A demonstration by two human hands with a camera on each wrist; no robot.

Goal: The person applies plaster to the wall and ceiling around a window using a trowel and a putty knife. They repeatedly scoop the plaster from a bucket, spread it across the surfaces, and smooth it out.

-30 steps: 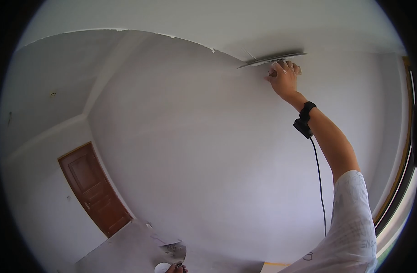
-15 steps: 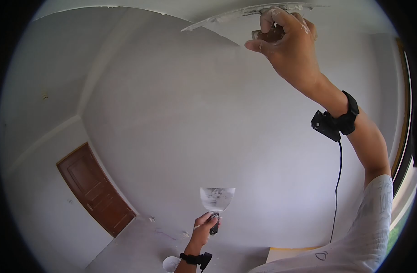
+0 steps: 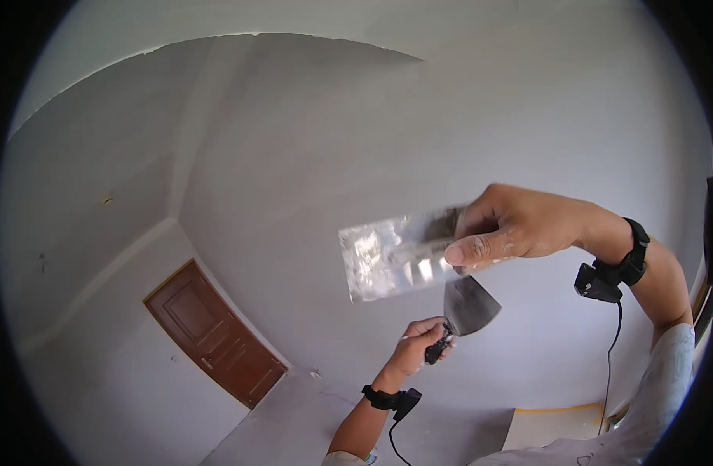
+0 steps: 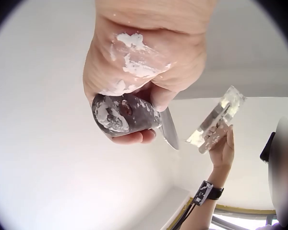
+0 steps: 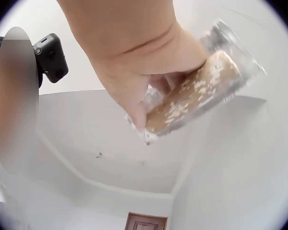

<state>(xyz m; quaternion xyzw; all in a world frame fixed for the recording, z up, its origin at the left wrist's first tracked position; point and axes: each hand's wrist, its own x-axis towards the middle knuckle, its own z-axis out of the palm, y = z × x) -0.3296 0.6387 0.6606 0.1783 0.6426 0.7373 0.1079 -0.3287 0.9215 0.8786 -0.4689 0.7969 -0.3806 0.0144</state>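
My right hand (image 3: 519, 225) grips a plastering trowel (image 3: 391, 256), its shiny rectangular blade facing me and reaching left. In the right wrist view, the fingers wrap the trowel's brown handle (image 5: 197, 93), which is spotted with white plaster. Below and to the left, my left hand (image 3: 417, 346) holds a putty knife (image 3: 471, 307) by its dark handle, the wide blade pointing up and right, close beneath the trowel. White plaster smears the left hand (image 4: 146, 57) and the butt of the putty knife's handle (image 4: 122, 115) in the left wrist view.
A grey-white wall (image 3: 310, 171) stands ahead, under a pale ceiling surface (image 3: 527, 46) with a curved, ragged edge (image 3: 255, 34). At the lower left is a brown door (image 3: 216, 334). A pale board with a yellow edge (image 3: 554, 426) lies low at the right. Cables hang from both wrist cameras.
My right hand has brought the trowel down from the ceiling and turned its blade toward me. The left hand has risen from the bottom with the putty knife, moving right toward the trowel.
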